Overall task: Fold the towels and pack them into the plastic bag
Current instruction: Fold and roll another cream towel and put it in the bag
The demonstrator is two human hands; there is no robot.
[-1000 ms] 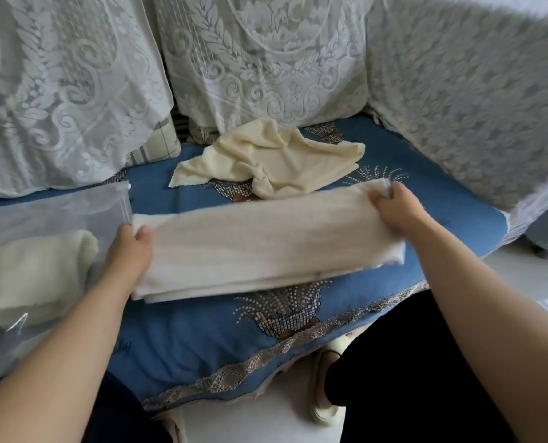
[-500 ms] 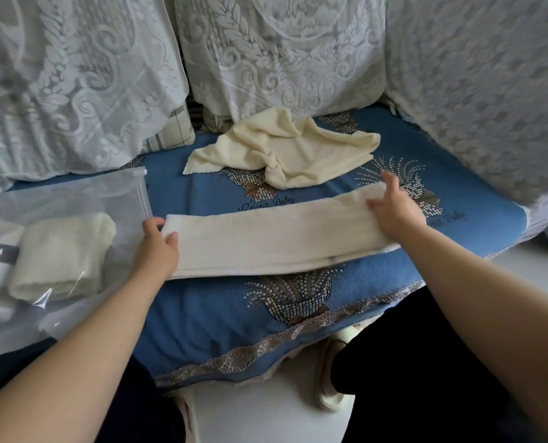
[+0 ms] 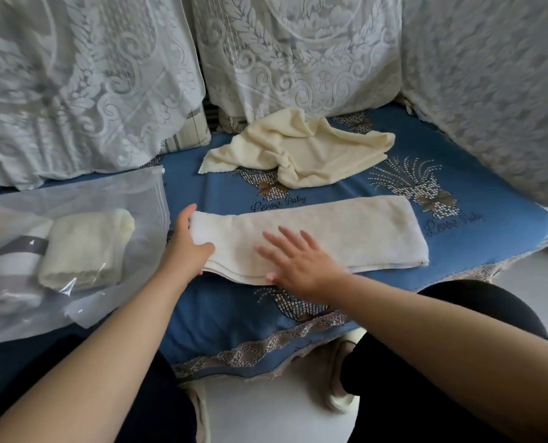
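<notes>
I have the long folded towel (image 3: 314, 235) flat on the blue sofa cushion (image 3: 496, 225), my left hand (image 3: 186, 247) gripping its left end, my right hand (image 3: 301, 266) spread flat on it. If I fold unevenly, it may bulk and snag the plastic bag (image 3: 74, 199) mouth.

My left hand (image 3: 188, 243) sits at frame centre-left, fingers curled, thumb out. My right hand (image 3: 300, 263) lies flat at centre, fingers spread. Both forearms reach up from the lower corners.
</notes>
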